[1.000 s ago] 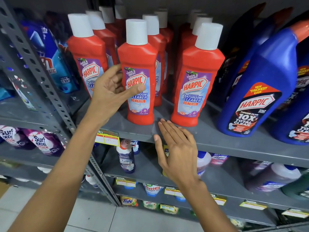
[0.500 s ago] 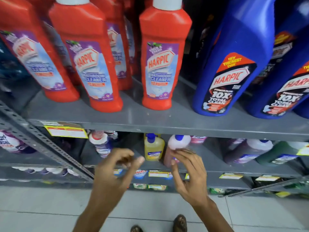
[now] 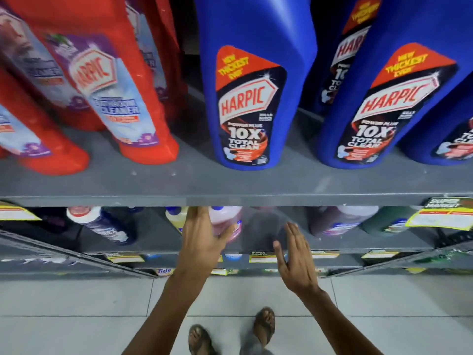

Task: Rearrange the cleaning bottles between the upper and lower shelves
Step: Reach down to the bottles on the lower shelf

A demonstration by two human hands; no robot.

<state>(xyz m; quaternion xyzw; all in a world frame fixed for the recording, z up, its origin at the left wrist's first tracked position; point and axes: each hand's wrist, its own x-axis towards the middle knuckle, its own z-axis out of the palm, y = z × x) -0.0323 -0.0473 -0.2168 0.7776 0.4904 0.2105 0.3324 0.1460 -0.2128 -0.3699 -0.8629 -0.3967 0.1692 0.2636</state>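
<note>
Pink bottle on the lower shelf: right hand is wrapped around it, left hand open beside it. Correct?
Sides are swapped. In the head view the left hand is wrapped around the pink bottle on the lower shelf; the right hand is open beside it.

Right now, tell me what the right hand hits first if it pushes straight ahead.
Probably nothing at once: the right hand, open, points into a bare gap on the lower shelf, between the pink bottle and a dark bottle. Depth is unclear.

You've got red bottles (image 3: 143, 103), blue bottles (image 3: 253, 80), a pink bottle (image 3: 227, 221), grey shelf (image 3: 230, 183), yellow price tags (image 3: 440, 216).
</note>
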